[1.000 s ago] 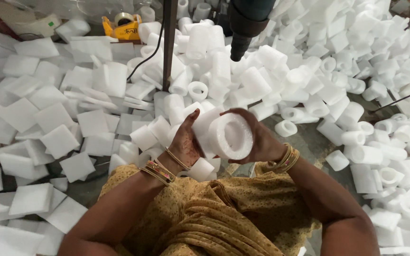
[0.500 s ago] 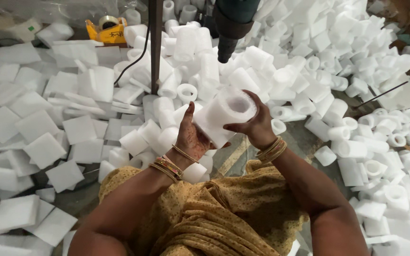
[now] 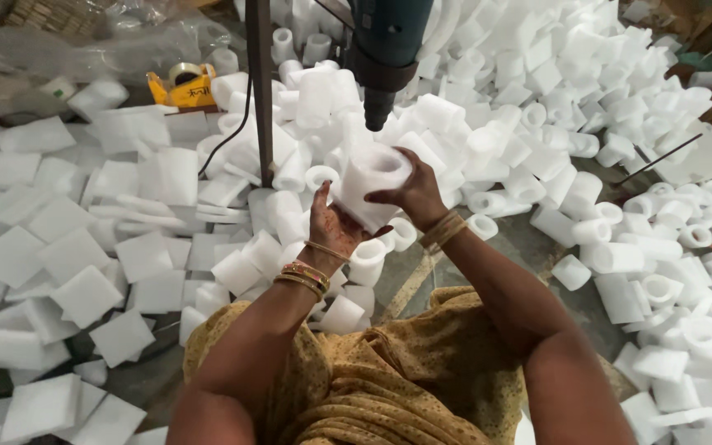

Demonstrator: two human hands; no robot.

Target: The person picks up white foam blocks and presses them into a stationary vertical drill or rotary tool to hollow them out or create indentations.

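Both my hands hold one white foam tube [image 3: 372,185] with a hollow centre, raised under the tip of a dark green drill-like tool [image 3: 385,58] that hangs from above. My left hand [image 3: 331,227] cups the tube from below and on the left. On the tube's right side, the fingers of my right hand [image 3: 414,194] curl over its top edge. Bangles sit on both wrists. My lap is covered by mustard patterned cloth [image 3: 397,379].
Flat white foam squares [image 3: 84,255] cover the floor on the left. Hollow foam tubes [image 3: 620,206] are heaped on the right and behind. A dark metal post [image 3: 259,91] with a cable stands ahead. A yellow tape dispenser [image 3: 181,86] lies at the back left.
I have lifted the foam tube up and forward from near my lap to just under the hanging tool's tip. Both hands stayed on it.
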